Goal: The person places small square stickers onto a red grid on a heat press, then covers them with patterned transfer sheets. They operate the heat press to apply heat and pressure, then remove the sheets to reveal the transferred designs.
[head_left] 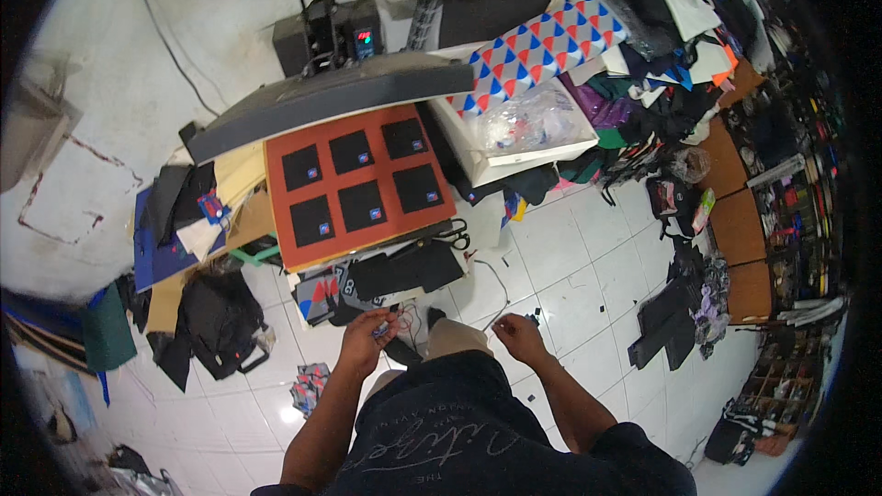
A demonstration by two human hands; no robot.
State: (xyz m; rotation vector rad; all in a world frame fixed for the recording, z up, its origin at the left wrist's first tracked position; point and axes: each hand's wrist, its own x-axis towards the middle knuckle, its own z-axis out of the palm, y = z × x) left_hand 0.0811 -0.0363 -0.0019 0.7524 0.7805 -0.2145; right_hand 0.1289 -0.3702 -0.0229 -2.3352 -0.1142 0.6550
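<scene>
Left hand [369, 340] — fingertips pinched on a small bluish piece [380, 330], kind unclear. Right hand [520, 340] — fingers curled, a small dark piece [533, 319] by the fingertips; cannot tell whether gripped. From the left hand: black cloth [409, 271], near, one o'clock; orange-red pad [329, 186], twelve o'clock, bearing six black squares [359, 202]; raised grey press plate [340, 94], farther, twelve o'clock; black bundle [216, 317], nine o'clock. From the right hand: white box [537, 163], twelve o'clock.

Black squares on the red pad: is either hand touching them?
No, the left hand and right hand are both well clear of the red pad.
</scene>
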